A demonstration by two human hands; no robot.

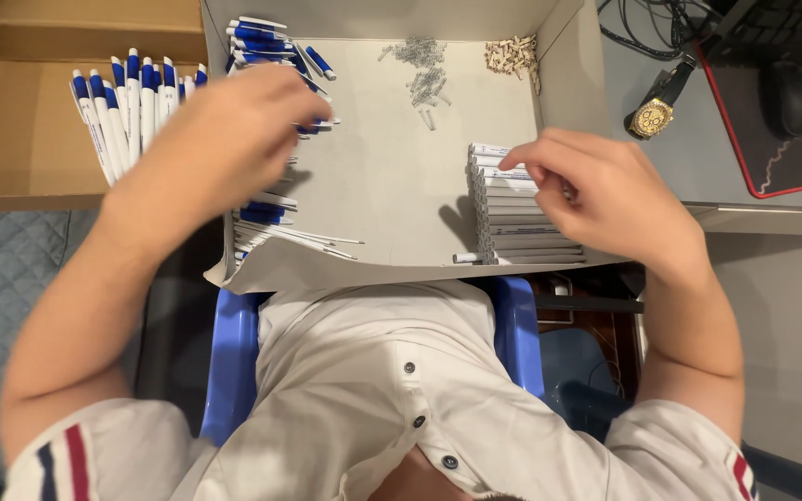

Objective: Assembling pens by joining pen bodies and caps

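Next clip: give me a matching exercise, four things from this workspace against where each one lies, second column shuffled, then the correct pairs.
Things:
1. finished blue-and-white pens
2. small metal springs
3. white pen barrels
4. gold wristwatch

Places:
A. stacked under the right hand, at the right side of the grey tray
B. on the desk to the right, outside the tray
C. in the brown cardboard box at far left
D. scattered at the tray's far edge, near the middle

Pairs: 1-C, 2-D, 3-A, 4-B
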